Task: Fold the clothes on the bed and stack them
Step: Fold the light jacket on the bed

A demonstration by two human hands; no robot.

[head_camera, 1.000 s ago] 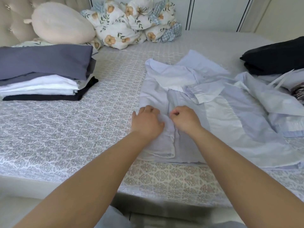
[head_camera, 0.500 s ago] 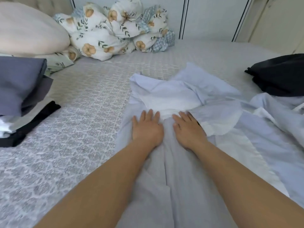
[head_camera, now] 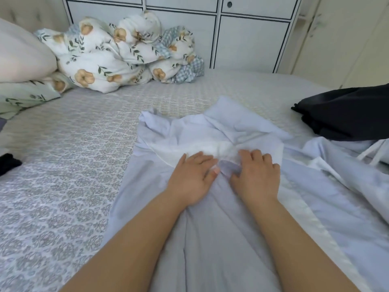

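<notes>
Both bare forearms reach forward from the bottom of the view and draw toward each other, so the two hands lie side by side, nearly touching. The left hand (head_camera: 192, 178) lies palm down, fingers straight and close together, pointing ahead and a little to the right; its thumb stretches toward the other hand with the nail showing. The right hand (head_camera: 257, 175) is also palm down, its fingers bent slightly at the knuckles and spread a little, its thumb tucked in toward the left thumb. Both wrists run straight on from the forearms.
</notes>
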